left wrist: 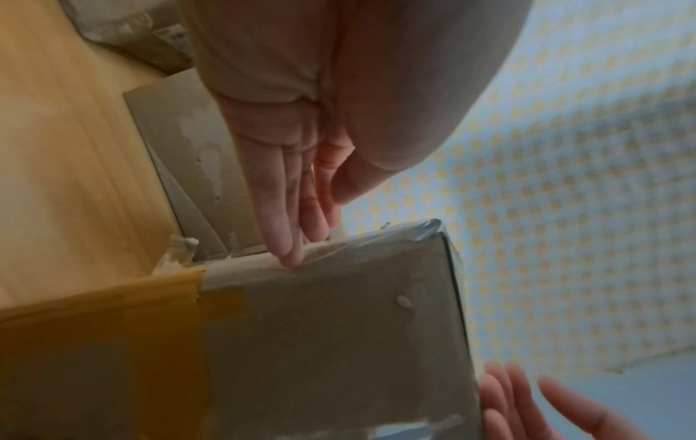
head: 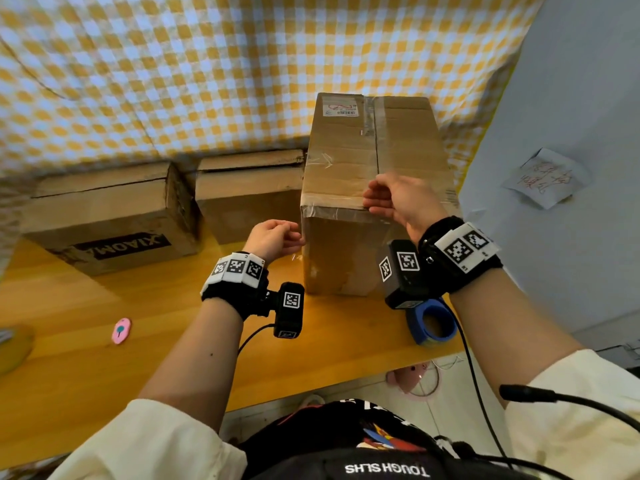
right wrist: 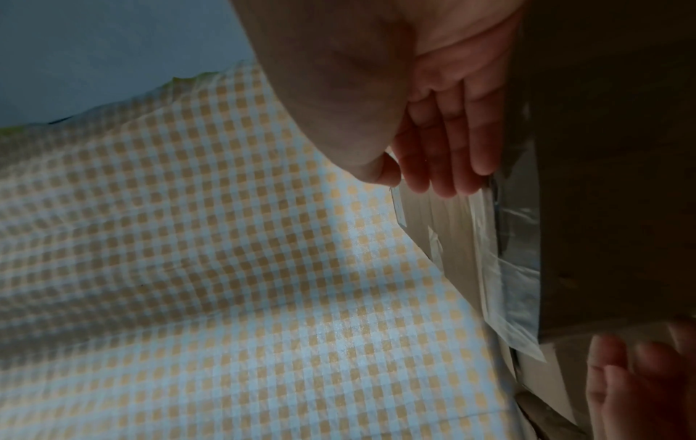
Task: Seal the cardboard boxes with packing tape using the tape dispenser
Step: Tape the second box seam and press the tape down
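A tall cardboard box [head: 374, 161] stands on the wooden table [head: 104, 358], with clear packing tape [head: 332, 211] along its near top edge. My left hand [head: 294, 237] is at the box's near left corner. In the left wrist view its straight fingertips [left wrist: 290, 256] press the tape [left wrist: 339, 253] onto the box edge. My right hand [head: 372, 202] lies over the top front edge, where straight fingers [right wrist: 444, 181] rest on the tape [right wrist: 485, 253]. The blue tape dispenser [head: 431, 322] lies on the table at the near right, below my right wrist, and neither hand holds it.
Two lower cardboard boxes sit left of the tall one: a printed box [head: 110, 220] and a plain box [head: 249, 192]. A pink tag [head: 121, 330] lies at the near left. A checked cloth [head: 207, 81] hangs behind, and a wall with a paper note [head: 545, 178] is on the right.
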